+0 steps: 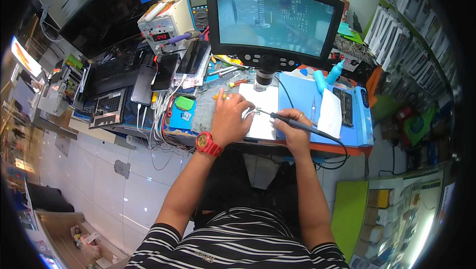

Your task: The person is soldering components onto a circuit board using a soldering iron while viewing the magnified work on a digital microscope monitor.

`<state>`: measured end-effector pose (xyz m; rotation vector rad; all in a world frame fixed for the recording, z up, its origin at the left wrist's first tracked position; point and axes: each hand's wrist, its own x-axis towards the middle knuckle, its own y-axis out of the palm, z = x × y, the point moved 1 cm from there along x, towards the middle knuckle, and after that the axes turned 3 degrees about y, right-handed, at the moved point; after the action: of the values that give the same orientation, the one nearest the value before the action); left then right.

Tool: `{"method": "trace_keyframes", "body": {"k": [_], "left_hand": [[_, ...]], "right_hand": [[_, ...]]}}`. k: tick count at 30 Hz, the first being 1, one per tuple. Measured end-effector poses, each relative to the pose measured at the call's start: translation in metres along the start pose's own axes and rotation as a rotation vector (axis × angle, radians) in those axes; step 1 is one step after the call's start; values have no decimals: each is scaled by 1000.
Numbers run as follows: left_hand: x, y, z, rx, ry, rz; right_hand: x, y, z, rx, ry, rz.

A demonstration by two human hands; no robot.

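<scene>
My right hand grips a black soldering iron like a pen, its thin tip pointing left. The tip meets a small circuit board on a white sheet, under the microscope's lens. My left hand, with a red watch on its wrist, pinches the board's left side between thumb and fingers; the fingers partly hide it. Above stands the microscope screen, which displays an enlarged green board with a row of connector pins and a blurred fingertip shape.
A blue mat lies at the right with light blue bottles, tweezers and a white paper. Phones, white cables and a green sponge are at the left. Behind them stand a power supply and a multimeter.
</scene>
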<state>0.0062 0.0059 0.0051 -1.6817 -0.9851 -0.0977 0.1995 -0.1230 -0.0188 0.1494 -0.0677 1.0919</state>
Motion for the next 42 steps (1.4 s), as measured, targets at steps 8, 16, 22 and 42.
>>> {"method": "trace_keyframes", "body": {"k": [8, 16, 22, 42], "left_hand": [[0, 0, 0, 4, 12, -16], [1, -1, -1, 10, 5, -2], [1, -1, -1, 9, 5, 1], [1, -1, -1, 6, 3, 0]], "right_hand": [[-1, 5, 6, -10, -51, -22], [-1, 4, 9, -44, -41, -16], [0, 5, 8, -47, -68, -20], [1, 5, 10, -12, -13, -13]]}}
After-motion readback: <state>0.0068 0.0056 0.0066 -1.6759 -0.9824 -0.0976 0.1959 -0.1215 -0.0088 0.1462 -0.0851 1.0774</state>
